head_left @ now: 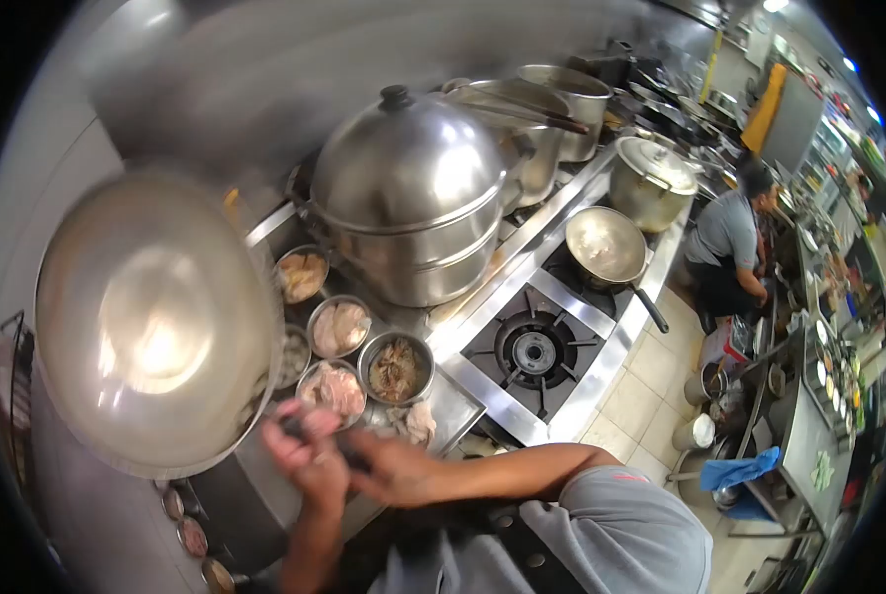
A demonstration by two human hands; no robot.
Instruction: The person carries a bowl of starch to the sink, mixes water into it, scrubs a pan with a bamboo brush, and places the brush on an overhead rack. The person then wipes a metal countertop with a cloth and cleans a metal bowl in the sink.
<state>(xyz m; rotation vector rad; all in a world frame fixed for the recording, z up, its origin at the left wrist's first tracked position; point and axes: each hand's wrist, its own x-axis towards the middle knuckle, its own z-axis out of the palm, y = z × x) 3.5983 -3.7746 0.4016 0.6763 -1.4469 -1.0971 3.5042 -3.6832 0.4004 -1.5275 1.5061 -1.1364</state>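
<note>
My left hand (309,455) is raised beside the lower right rim of a large round shiny metal wok or lid (146,337). Its fingers look curled, but motion blurs them and what they hold cannot be made out. My right hand (393,470) reaches across close to the left wrist, its fingers smeared. Just beyond the hands are metal bowls: one with raw pink meat (334,391), one with pale meat (341,327), one with brownish pieces in dark liquid (396,368) and one with yellowish pieces (302,274). Loose pale meat (418,423) lies near the right hand.
A big steel steamer with a domed lid (408,188) stands behind the bowls. To its right are a gas burner (534,351), a long-handled pan (606,247) and a lidded pot (653,183). Another person (728,243) is low beside the far counter. Small bowls (194,538) are at lower left.
</note>
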